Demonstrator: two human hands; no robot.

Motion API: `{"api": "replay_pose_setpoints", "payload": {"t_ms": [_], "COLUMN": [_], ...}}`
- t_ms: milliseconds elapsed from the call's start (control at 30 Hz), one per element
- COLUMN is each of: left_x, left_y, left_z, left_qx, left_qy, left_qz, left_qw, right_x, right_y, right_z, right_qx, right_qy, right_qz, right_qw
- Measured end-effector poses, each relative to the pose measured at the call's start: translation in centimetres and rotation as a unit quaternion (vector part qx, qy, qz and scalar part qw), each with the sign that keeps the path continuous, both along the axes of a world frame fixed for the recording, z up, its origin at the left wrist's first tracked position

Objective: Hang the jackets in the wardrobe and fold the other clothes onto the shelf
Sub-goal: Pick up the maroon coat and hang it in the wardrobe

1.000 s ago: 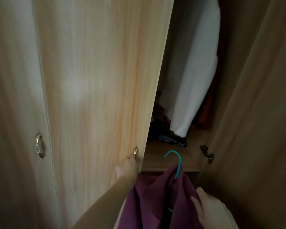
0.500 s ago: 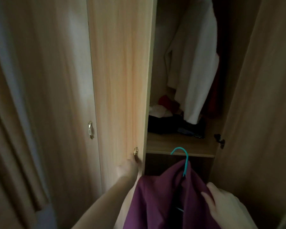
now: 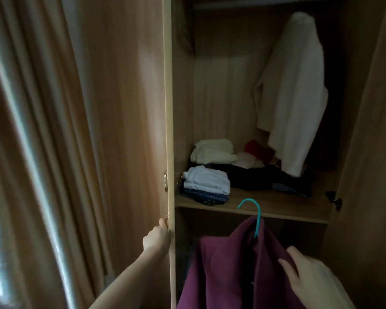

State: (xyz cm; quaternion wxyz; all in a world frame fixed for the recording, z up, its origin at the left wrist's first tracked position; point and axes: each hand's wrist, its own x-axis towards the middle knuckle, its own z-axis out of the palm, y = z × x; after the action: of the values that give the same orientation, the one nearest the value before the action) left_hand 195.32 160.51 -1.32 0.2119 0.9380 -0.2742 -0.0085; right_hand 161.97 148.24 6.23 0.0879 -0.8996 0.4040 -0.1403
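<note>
Your left hand (image 3: 157, 236) grips the edge of the left wardrobe door (image 3: 129, 130), fingers curled round it just below a small brass handle (image 3: 165, 185). That door stands swung wide, edge-on to you. Your right hand (image 3: 310, 279) holds the maroon jacket (image 3: 227, 270) at its right shoulder, fingers pressed onto the cloth; its grip is closed on the fabric. The jacket sits on a teal hanger (image 3: 253, 210), whose hook rises in front of the shelf edge.

The wardrobe interior is dim, lined in light wood grain. A white coat (image 3: 292, 92) hangs at the right of the upper compartment, its hem reaching down to the clothes on the shelf (image 3: 276, 210). The shelf carries:
- a pale blue folded pile (image 3: 206, 179) at the front left, lying on a dark patterned garment;
- a cream folded pile (image 3: 214, 151) behind it;
- dark garments (image 3: 254, 179) spread across the middle;
- a red item (image 3: 257, 149) at the back, beside the coat.

The right door (image 3: 370, 152) is open, with a dark hinge (image 3: 333, 199) at shelf level. To the left, a brown curtain (image 3: 42, 152) hangs in folds, with daylight at its far edge. The compartment under the shelf is too dark to read.
</note>
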Motion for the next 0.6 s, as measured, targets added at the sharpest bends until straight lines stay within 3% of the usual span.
{"api": "replay_pose_setpoints", "payload": {"t_ms": [433,600], "left_x": [9.2,10.6], "left_y": [6.4,7.7], "left_z": [-0.7,-0.7], "left_qx": [0.033,0.079], "left_qy": [-0.014,-0.085], "left_qz": [-0.031,-0.037], "left_qw": [0.999,0.992], "right_x": [12.1,14.8], "right_y": [6.8,9.3], "right_z": [-2.4,-4.0], "right_qx": [0.028,0.027], "right_qy": [-0.063,-0.077], "right_qz": [-0.040,-0.033], "right_qw": [0.997,0.996]}}
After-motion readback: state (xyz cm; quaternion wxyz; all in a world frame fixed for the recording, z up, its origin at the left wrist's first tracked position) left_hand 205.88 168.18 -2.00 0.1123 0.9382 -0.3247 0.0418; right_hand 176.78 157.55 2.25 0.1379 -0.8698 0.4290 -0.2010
